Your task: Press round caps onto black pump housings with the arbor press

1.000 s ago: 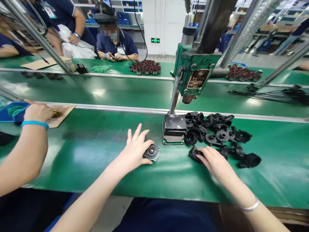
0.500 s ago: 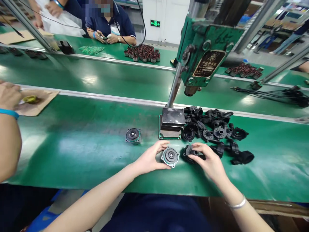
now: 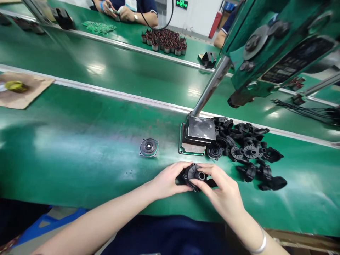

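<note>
My left hand (image 3: 168,181) is closed around the sides of a round pump body, which is now mostly hidden under a black plastic pump cover (image 3: 191,173). With thumb and fingers, my right hand (image 3: 223,185) grips this cover by its short round spout, which points up toward me. The cover sits over the pump body; whether it is fully seated I cannot tell. A second pump body (image 3: 149,147) with a green sealing ring stands on the green bench, left of and beyond my hands.
A green press (image 3: 265,53) leans in from the right; its metal block (image 3: 201,129) stands just beyond my hands. Several black pump covers (image 3: 249,152) are heaped at right. Brown cardboard (image 3: 34,94) lies at left. Across the bench, a co-worker's hands (image 3: 119,13) are near clustered small motors (image 3: 167,40).
My right hand has lifted the pump cover from the bench, carried it left and put it onto the pump body in my left hand. The view has shifted downward.
</note>
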### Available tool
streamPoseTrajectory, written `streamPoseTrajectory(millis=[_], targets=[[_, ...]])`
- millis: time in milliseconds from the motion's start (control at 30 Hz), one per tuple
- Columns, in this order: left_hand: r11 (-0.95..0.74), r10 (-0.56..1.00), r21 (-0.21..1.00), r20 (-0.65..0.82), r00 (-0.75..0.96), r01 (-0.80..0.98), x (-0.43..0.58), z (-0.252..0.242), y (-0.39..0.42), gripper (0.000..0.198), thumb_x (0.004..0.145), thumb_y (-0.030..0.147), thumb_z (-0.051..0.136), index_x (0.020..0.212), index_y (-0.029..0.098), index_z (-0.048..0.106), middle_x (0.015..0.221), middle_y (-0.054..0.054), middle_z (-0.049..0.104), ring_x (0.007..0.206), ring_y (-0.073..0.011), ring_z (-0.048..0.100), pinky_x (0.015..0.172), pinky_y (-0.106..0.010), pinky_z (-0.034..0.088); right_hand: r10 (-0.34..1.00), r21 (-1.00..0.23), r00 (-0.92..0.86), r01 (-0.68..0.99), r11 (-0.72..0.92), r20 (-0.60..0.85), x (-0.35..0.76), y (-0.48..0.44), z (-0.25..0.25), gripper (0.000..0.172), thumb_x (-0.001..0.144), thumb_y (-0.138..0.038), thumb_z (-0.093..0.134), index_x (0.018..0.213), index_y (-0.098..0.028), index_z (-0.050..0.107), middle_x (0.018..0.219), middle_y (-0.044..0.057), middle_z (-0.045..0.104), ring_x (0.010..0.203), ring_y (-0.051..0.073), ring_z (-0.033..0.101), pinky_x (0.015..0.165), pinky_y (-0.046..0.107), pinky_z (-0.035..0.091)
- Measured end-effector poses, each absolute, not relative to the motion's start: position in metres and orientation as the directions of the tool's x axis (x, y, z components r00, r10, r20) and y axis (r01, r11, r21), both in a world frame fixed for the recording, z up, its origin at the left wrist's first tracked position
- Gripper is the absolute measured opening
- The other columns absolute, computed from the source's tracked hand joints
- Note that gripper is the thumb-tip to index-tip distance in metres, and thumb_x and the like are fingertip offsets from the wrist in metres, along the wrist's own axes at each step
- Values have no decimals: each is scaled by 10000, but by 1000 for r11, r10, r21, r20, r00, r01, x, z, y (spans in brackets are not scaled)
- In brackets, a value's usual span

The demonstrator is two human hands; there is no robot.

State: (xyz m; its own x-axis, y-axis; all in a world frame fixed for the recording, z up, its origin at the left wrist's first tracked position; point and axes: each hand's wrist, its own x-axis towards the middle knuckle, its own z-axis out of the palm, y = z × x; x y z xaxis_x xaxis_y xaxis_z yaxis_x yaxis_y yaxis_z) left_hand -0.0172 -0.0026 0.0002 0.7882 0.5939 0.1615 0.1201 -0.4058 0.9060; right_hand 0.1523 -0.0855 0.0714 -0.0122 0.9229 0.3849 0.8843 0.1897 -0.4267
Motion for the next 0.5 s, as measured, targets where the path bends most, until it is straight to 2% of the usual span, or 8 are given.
streamPoseTrajectory(millis=[200, 500], targets=[[-420, 584, 903, 191, 789, 93, -18, 1, -2, 672, 744, 359, 759, 1310, 213, 427, 1291, -128, 594, 1192, -266, 578, 1022, -447, 488, 929, -399, -14, 900, 173, 371, 150, -87, 74, 245, 748, -251, 683, 948, -159, 574, 1041, -34, 601, 1022, -35, 570, 928, 62, 470], [-434, 568, 897, 200, 799, 84, -18, 0, 0, 660, 776, 369, 729, 1330, 223, 399, 1306, -121, 584, 1205, -247, 571, 1030, -420, 491, 929, -390, -71, 894, 221, 364, 150, -86, 78, 265, 744, -239, 682, 962, -135, 573, 1069, 1, 597, 1038, -9, 575, 896, 81, 499]])
